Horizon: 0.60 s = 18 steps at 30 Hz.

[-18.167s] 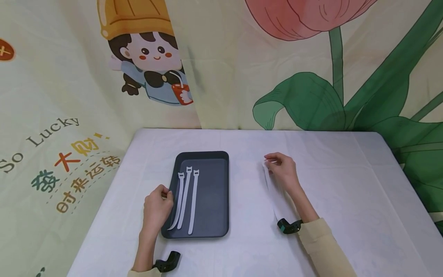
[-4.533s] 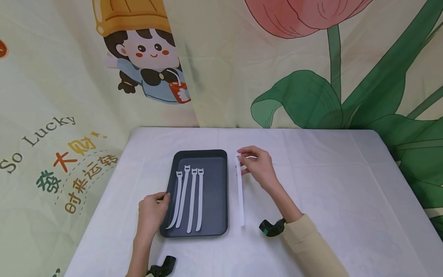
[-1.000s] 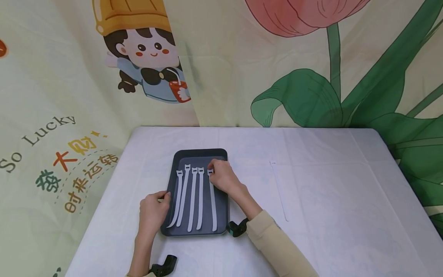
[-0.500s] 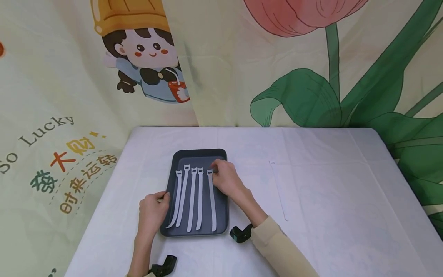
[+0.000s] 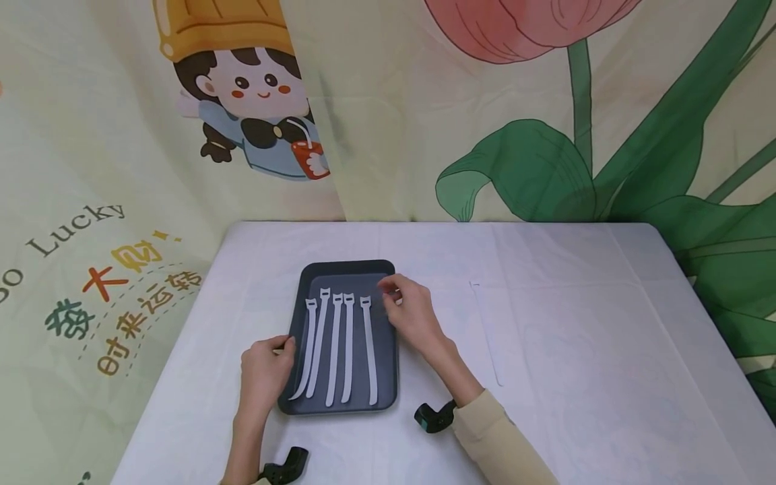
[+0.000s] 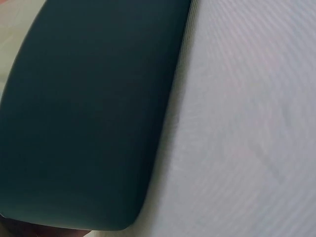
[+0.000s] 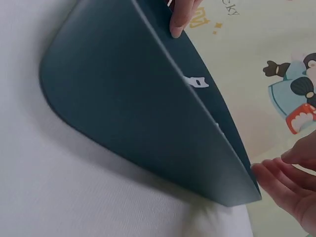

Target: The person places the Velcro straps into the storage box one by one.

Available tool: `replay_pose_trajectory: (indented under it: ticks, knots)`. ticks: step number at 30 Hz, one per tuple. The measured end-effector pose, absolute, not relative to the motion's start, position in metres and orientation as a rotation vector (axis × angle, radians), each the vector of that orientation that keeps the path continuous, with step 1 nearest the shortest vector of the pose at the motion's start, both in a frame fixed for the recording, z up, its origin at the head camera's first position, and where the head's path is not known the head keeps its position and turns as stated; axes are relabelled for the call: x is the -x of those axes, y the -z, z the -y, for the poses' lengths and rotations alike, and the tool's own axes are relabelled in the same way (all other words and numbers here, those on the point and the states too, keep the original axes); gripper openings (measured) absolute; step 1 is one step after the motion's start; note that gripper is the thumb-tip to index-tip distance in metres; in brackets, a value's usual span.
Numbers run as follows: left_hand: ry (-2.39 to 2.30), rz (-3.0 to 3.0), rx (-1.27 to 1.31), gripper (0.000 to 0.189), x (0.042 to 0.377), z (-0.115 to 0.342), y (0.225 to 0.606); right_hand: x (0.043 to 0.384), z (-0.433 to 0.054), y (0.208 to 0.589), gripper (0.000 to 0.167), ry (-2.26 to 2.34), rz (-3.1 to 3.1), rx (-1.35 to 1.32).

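Several white strap-style cable ties with slotted heads (image 5: 333,350) lie lengthwise in a dark grey tray (image 5: 384,397). The rightmost cable tie (image 5: 369,357) lies a little apart from the rest. My left hand (image 5: 265,370) pinches the tray's left rim; its fingertips (image 7: 178,22) show over that rim in the right wrist view. Over the tray's upper right edge is my right hand (image 5: 415,313), fingers loosely bent with nothing between them. In the left wrist view the tray's outer wall (image 6: 94,113) fills the left side, and the hand is almost wholly hidden.
Right of the tray, a thin pale outline like another cable tie (image 5: 487,333) shows faintly against the white tablecloth (image 5: 594,337). A printed curtain (image 5: 388,135) hangs behind the table. Black wrist cameras (image 5: 435,417) sit below both hands.
My right hand brought a cable tie from the right into the tray, let it go on the right side, then drew back slightly rightward. My left hand stays at the tray's rim.
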<state>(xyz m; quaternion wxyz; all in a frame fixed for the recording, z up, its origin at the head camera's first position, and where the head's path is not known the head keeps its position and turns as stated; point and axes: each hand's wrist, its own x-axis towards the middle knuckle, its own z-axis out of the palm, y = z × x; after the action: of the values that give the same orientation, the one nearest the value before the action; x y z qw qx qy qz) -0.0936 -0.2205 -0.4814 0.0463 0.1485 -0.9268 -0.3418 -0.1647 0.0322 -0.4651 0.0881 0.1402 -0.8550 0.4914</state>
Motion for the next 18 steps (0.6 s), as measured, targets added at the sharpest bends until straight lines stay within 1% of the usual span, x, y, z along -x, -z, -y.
replay_pose_trajectory:
  ticks: [8, 18]
  knots:
    - [1.027, 2.818, -0.432, 0.031, 0.092, 0.221, 0.480, 0.167, -0.047, 0.472, 0.019, -1.462, 2.461, -0.395]
    - [1.022, 2.819, -0.423, 0.030, 0.092, 0.222, 0.480, 0.174, -0.068, 0.481, 0.017, -1.488, 2.489, -0.292]
